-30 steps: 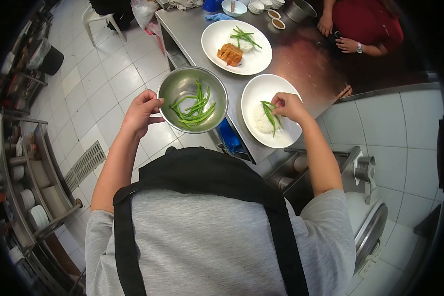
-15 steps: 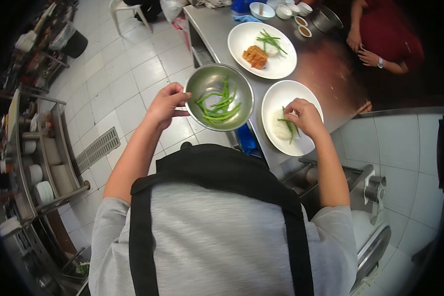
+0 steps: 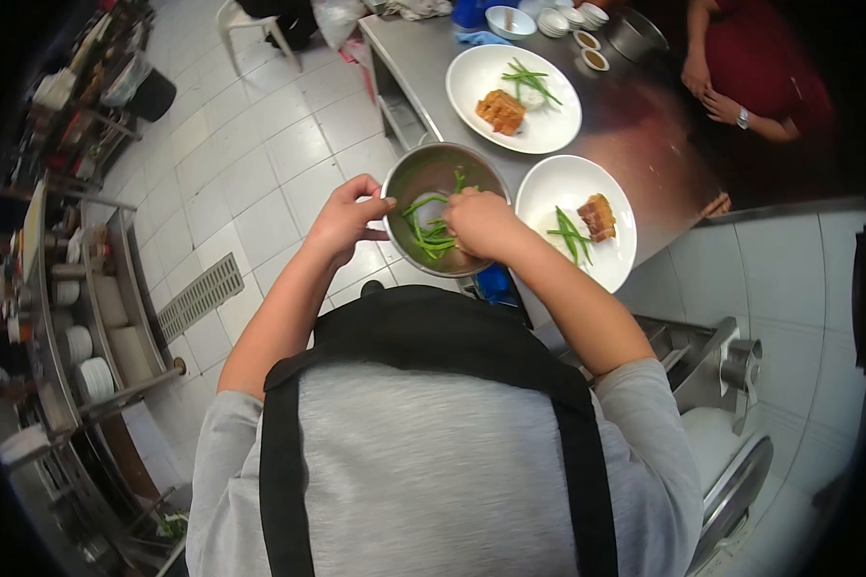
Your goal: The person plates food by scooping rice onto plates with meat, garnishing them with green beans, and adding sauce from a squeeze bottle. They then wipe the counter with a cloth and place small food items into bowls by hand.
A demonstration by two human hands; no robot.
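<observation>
My left hand (image 3: 346, 223) grips the rim of a steel mixing bowl (image 3: 421, 171), which is tilted toward me and holds cut green beans (image 3: 420, 234). Inside that bowl, the fingers of my right hand (image 3: 483, 226) are closed at the beans, and one bean pokes up beside them. My right forearm passes over the edge of the nearer white plate (image 3: 546, 180). On this plate are a piece of browned meat (image 3: 598, 217), a few crossed green beans (image 3: 573, 237) and white rice partly hidden by the arm.
A second white plate (image 3: 467, 72) with meat, rice and beans stands farther back on the steel table (image 3: 414, 53). Behind it are small sauce dishes (image 3: 595, 60), a white bowl (image 3: 510, 21) and a metal pot (image 3: 637, 37). Across the table stands a person in red (image 3: 779, 58).
My right hand has moved left from the nearer plate into the bowl, uncovering the meat there. The bowl and my left hand have shifted slightly right and toward me.
</observation>
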